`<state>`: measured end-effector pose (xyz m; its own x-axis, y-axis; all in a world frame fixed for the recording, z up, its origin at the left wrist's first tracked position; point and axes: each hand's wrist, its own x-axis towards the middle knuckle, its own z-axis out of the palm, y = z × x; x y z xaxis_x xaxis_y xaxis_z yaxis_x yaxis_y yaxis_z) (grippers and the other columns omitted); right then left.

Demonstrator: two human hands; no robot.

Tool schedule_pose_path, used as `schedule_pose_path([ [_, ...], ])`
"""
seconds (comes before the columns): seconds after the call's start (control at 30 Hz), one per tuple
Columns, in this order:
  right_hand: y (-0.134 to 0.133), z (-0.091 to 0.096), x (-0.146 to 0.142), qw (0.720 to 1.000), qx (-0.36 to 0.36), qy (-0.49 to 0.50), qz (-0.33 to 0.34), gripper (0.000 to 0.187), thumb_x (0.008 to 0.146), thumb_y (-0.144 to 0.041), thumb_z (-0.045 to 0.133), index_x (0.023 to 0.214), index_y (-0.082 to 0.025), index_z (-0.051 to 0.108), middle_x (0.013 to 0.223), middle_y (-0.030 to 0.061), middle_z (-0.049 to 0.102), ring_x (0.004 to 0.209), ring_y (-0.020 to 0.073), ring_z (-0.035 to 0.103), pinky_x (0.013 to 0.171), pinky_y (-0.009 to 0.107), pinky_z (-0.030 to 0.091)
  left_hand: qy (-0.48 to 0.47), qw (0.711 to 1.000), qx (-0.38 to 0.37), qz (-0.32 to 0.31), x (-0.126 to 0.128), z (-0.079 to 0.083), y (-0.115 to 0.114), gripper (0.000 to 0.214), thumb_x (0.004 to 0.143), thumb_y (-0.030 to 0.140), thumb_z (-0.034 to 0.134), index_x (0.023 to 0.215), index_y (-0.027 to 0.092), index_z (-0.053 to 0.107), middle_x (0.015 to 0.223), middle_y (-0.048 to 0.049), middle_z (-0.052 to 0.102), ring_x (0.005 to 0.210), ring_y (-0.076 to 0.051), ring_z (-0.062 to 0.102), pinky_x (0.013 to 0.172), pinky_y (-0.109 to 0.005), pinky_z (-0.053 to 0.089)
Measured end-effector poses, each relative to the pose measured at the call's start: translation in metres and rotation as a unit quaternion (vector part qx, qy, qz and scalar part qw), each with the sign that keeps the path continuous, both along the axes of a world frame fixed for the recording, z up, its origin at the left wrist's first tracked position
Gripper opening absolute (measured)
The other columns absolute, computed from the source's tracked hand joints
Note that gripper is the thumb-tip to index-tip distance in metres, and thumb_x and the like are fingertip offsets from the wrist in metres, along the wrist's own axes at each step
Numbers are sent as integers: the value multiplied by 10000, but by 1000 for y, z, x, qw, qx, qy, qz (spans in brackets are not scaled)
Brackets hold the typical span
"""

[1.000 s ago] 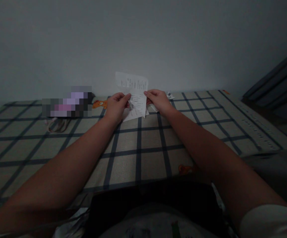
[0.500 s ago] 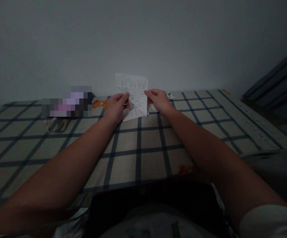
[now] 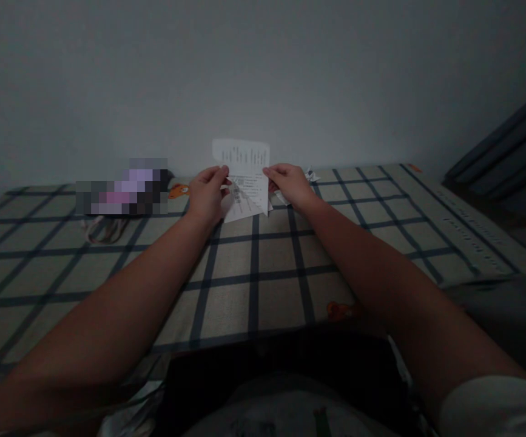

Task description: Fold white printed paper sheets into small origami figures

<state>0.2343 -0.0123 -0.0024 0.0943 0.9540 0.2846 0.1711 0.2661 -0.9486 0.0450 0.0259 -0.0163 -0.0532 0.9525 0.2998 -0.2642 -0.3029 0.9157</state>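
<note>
A sheet of printed paper (image 3: 244, 158) is held up above the far part of the checked cloth, its print facing me. My left hand (image 3: 208, 189) pinches its left edge between thumb and fingers. On the opposite edge, my right hand (image 3: 289, 182) has it pinched too. The sheet's lower part shows a fold or a slanting edge, with white paper (image 3: 242, 210) below it that touches the cloth; whether this is one sheet or several I cannot tell. Just behind my right hand lies a small folded white paper piece (image 3: 310, 175), partly hidden.
A checked cloth (image 3: 276, 297) with orange bear prints covers the table. A blurred-out purple and dark object (image 3: 130, 188) lies at the left, with a looped strap (image 3: 105, 230) in front. A grey wall (image 3: 263, 73) rises behind, and dark folded fabric (image 3: 512, 152) hangs at the right.
My left hand has shifted slightly left and up along the sheet's edge. The sheet's top has dipped a little and lies straighter. My right hand has barely moved.
</note>
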Motion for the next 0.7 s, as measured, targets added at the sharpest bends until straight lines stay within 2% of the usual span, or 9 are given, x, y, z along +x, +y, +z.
schedule_pose_path([
  [0.1, -1, 0, 1, 1000, 9, -4, -2, 171, 909, -281, 611, 794, -159, 644, 684, 13, 652, 609, 92, 594, 620, 215, 512, -15, 1000, 11, 14, -2, 0, 2, 224, 672, 327, 804, 780, 211, 645, 717, 13, 621, 573, -76, 535, 477, -186, 385],
  [0.23, -1, 0, 0, 1000, 12, -7, 6, 188, 909, -277, 610, 764, -160, 630, 674, 9, 646, 593, 87, 583, 603, 209, 501, -26, 1000, 13, 12, -3, 2, 1, 254, 755, 398, 738, 683, 197, 602, 630, 9, 571, 507, -68, 470, 453, -192, 379],
  [0.33, -1, 0, 0, 1000, 7, -12, -1, 195, 910, -286, 608, 761, -161, 621, 689, 10, 652, 600, 88, 582, 608, 210, 502, -49, 999, 12, 16, -3, 4, -1, 266, 790, 391, 704, 661, 194, 580, 615, 12, 550, 499, -66, 465, 430, -183, 361],
  [0.43, 0, 0, 0, 1000, 11, -3, -7, 182, 909, -287, 608, 777, -162, 622, 702, 8, 651, 610, 91, 583, 615, 214, 505, -53, 998, -5, -20, -1, 6, -5, 278, 818, 426, 674, 689, 190, 600, 620, 7, 559, 504, -74, 494, 419, -188, 347],
  [0.53, 2, -1, 2, 1000, 23, 2, -16, 176, 905, -300, 612, 795, -164, 626, 718, 11, 651, 625, 95, 591, 628, 220, 508, -1, 998, -16, -61, 2, 5, -9, 340, 794, 518, 686, 711, 194, 622, 635, -6, 595, 527, -94, 538, 442, -200, 377],
  [0.63, 5, -3, 3, 999, 35, 3, -24, 180, 901, -312, 614, 797, -166, 625, 728, 12, 652, 629, 95, 592, 633, 218, 510, 64, 992, -8, -113, 4, 2, -12, 302, 727, 466, 761, 720, 178, 671, 661, -22, 632, 560, -102, 562, 460, -190, 396],
  [0.7, 6, -5, 3, 999, 46, 11, -18, 185, 898, -324, 616, 800, -167, 625, 726, 9, 648, 623, 93, 590, 627, 215, 509, 95, 988, 2, -125, 4, -1, -12, 288, 712, 422, 779, 653, 166, 661, 625, -22, 622, 525, -93, 535, 450, -188, 384],
])
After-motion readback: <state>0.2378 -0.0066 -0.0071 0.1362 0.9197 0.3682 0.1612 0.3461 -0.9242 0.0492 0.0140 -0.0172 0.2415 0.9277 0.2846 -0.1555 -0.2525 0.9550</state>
